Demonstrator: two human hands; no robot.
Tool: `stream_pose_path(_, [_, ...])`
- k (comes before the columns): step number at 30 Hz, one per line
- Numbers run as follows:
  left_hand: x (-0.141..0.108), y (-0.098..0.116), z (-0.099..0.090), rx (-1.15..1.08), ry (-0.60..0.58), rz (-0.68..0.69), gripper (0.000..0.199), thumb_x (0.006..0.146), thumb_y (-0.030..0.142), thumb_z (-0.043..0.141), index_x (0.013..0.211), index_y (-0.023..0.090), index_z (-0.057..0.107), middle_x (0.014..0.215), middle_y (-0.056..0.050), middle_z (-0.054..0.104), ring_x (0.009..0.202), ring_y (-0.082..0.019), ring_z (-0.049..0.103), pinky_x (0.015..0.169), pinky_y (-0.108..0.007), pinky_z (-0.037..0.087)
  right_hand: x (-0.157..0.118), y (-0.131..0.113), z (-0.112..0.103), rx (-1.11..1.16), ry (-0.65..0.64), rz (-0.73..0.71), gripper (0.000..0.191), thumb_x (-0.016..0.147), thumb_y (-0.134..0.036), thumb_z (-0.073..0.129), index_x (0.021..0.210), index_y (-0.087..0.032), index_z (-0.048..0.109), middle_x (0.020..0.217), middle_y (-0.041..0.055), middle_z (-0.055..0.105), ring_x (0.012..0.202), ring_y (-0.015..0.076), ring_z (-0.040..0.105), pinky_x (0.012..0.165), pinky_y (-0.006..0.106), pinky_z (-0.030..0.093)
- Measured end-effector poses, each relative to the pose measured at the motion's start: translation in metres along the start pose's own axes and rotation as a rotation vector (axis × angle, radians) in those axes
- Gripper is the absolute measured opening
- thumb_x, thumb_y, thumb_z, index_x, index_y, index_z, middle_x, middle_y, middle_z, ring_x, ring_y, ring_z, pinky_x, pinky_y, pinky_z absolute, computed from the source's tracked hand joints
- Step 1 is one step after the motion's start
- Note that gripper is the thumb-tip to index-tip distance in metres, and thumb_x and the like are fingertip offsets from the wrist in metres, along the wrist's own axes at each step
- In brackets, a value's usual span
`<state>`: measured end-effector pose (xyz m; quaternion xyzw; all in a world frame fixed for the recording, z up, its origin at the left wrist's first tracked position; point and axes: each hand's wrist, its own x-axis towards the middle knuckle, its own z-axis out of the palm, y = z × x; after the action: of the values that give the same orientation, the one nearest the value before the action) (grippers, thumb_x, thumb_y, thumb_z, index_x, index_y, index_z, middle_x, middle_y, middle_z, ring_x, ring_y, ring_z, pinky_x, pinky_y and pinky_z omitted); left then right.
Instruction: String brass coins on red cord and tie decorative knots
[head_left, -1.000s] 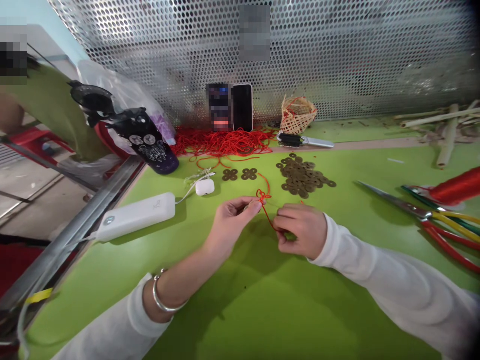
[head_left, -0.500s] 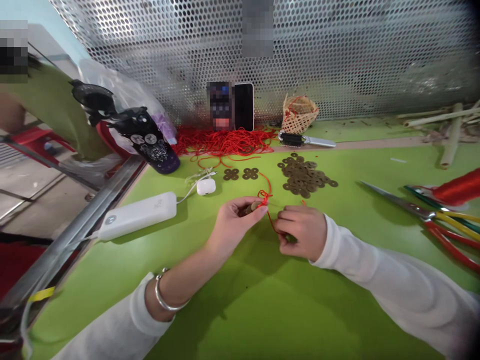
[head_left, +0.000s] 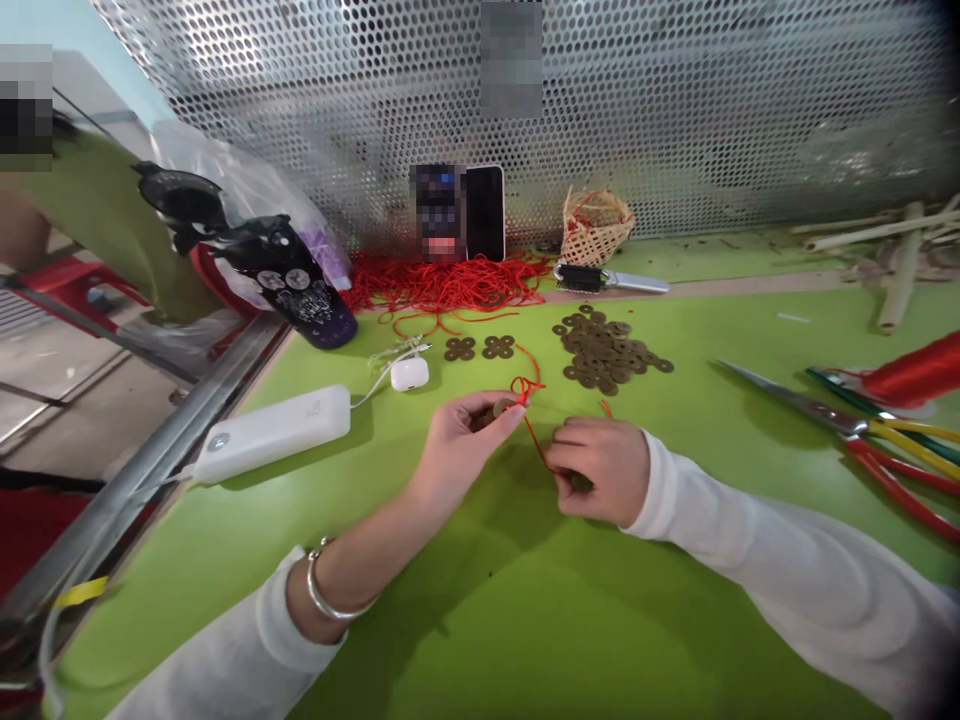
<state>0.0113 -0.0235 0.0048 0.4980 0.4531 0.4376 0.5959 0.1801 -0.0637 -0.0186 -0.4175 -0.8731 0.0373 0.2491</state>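
Pinching brown coins (head_left: 500,408) and looped red cord (head_left: 523,392) in left hand (head_left: 469,440), exposing more coin than a second ago. Gripping the cord's tail in curled right hand (head_left: 600,465), drawn slightly lower since. Working over green tabletop (head_left: 525,625), near two coin clusters (head_left: 460,349) and loose coin pile (head_left: 606,350). Beyond: tangled red strands (head_left: 480,284), propped phone (head_left: 486,213), perforated metal wall (head_left: 675,120).

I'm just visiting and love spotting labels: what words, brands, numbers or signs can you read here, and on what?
No text can be read for certain.
Power bank: a small grey mark, too blurred to read.
Bottle: pale lettering or drawing, too blurred.
Lit screen: pixelated, unreadable.
Coins: too small to show any markings.
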Motion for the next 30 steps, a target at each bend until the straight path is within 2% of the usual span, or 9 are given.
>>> stream_pose_path(4, [0.000, 0.000, -0.003, 0.080, -0.019, 0.078, 0.014, 0.065, 0.028, 0.072, 0.073, 0.016, 0.069, 0.070, 0.000, 0.065, 0.063, -0.010, 0.054, 0.060, -0.022, 0.043, -0.003, -0.001, -0.003, 0.133, -0.031, 0.138, 0.003, 0.065, -0.018, 0.053, 0.062, -0.018, 0.054, 0.058, 0.0004, 0.054, 0.056, 0.0126, 0.047, 0.055, 0.025, 0.038])
stream_pose_path(7, [0.000, -0.001, -0.004, 0.133, -0.052, 0.125, 0.014, 0.067, 0.028, 0.070, 0.073, 0.016, 0.069, 0.070, -0.001, 0.065, 0.064, -0.011, 0.054, 0.060, -0.022, 0.043, -0.001, -0.002, -0.006, 0.431, 0.025, 0.355, 0.012, 0.076, -0.028, 0.053, 0.075, -0.017, 0.059, 0.066, 0.0023, 0.059, 0.057, 0.0117, 0.051, 0.055, 0.025, 0.042])
stream_pose_path(9, [-0.001, -0.002, -0.004, 0.161, -0.098, 0.146, 0.013, 0.068, 0.027, 0.069, 0.074, 0.016, 0.068, 0.072, -0.002, 0.066, 0.066, -0.012, 0.055, 0.061, -0.023, 0.043, 0.003, -0.002, -0.007, 0.644, 0.105, 0.509, 0.024, 0.080, -0.039, 0.052, 0.083, -0.017, 0.060, 0.065, 0.0025, 0.059, 0.053, 0.0113, 0.051, 0.049, 0.024, 0.042])
stream_pose_path(12, [-0.004, -0.003, -0.001, 0.231, -0.195, 0.183, 0.011, 0.070, 0.025, 0.066, 0.076, 0.016, 0.068, 0.079, -0.005, 0.067, 0.072, -0.014, 0.058, 0.066, -0.025, 0.045, 0.010, 0.000, -0.007, 0.904, 0.198, 0.673, 0.035, 0.076, -0.052, 0.054, 0.077, -0.018, 0.061, 0.057, -0.0003, 0.053, 0.046, 0.0103, 0.046, 0.042, 0.024, 0.040])
stream_pose_path(14, [-0.006, -0.003, 0.000, 0.289, -0.233, 0.195, 0.011, 0.071, 0.024, 0.065, 0.077, 0.016, 0.068, 0.081, -0.006, 0.068, 0.074, -0.015, 0.059, 0.068, -0.026, 0.045, 0.014, 0.002, -0.006, 1.019, 0.234, 0.734, 0.036, 0.069, -0.054, 0.061, 0.069, -0.018, 0.059, 0.054, -0.0015, 0.051, 0.045, 0.0097, 0.045, 0.042, 0.024, 0.041])
stream_pose_path(17, [-0.007, -0.002, 0.001, 0.340, -0.228, 0.190, 0.010, 0.072, 0.024, 0.064, 0.075, 0.016, 0.067, 0.080, -0.005, 0.068, 0.074, -0.016, 0.059, 0.068, -0.026, 0.046, 0.017, 0.003, -0.007, 1.110, 0.249, 0.783, 0.034, 0.059, -0.049, 0.071, 0.066, -0.019, 0.059, 0.057, -0.0012, 0.054, 0.048, 0.0096, 0.048, 0.044, 0.024, 0.045])
stream_pose_path(22, [-0.006, -0.001, 0.001, 0.390, -0.216, 0.204, 0.007, 0.072, 0.022, 0.063, 0.075, 0.016, 0.067, 0.079, -0.004, 0.068, 0.071, -0.015, 0.059, 0.065, -0.025, 0.045, 0.017, 0.004, -0.009, 1.223, 0.235, 0.775, 0.033, 0.059, -0.046, 0.071, 0.070, -0.018, 0.057, 0.055, -0.0033, 0.052, 0.046, 0.0078, 0.048, 0.044, 0.022, 0.046])
stream_pose_path(26, [-0.006, -0.002, 0.001, 0.419, -0.220, 0.243, 0.007, 0.073, 0.022, 0.063, 0.076, 0.017, 0.067, 0.082, -0.005, 0.067, 0.073, -0.015, 0.058, 0.066, -0.025, 0.044, 0.016, 0.003, -0.006, 1.228, 0.298, 0.767, 0.031, 0.053, -0.034, 0.077, 0.066, -0.017, 0.053, 0.060, -0.0032, 0.053, 0.049, 0.0067, 0.048, 0.046, 0.020, 0.046])
stream_pose_path(30, [-0.006, -0.002, 0.000, 0.406, -0.206, 0.253, 0.008, 0.073, 0.023, 0.063, 0.076, 0.017, 0.066, 0.082, -0.005, 0.064, 0.072, -0.014, 0.056, 0.065, -0.025, 0.042, 0.014, 0.005, -0.004, 1.175, 0.358, 0.736, 0.022, 0.057, -0.026, 0.071, 0.068, -0.017, 0.055, 0.064, -0.0020, 0.055, 0.055, 0.0076, 0.051, 0.050, 0.021, 0.046])
